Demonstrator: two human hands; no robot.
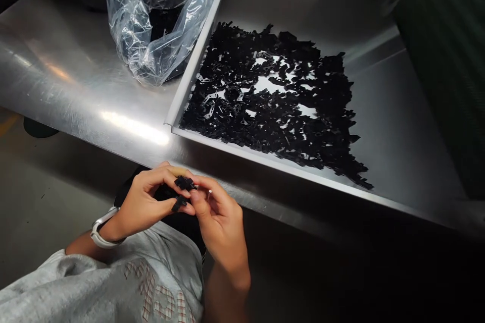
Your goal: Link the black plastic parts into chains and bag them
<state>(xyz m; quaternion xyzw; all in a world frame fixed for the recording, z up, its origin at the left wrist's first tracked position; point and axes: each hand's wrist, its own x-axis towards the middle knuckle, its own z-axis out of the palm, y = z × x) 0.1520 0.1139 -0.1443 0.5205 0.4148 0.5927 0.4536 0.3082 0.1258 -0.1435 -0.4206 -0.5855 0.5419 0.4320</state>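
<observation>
One steel tray (265,159) bearing hundreds of black plastic pieces (273,126); left of the tray, a clear plastic bag (151,25); below the tray, left hand (146,202) narrowly pinching two black pieces (184,182), right hand (220,227) narrowly gripping a metal pin (209,193) against them.

Parts (265,106) lie in a tray (242,149), right of a plastic bag (151,20).

Left hand (147,202), right hand (220,222), close together, both curled, pinching
</observation>
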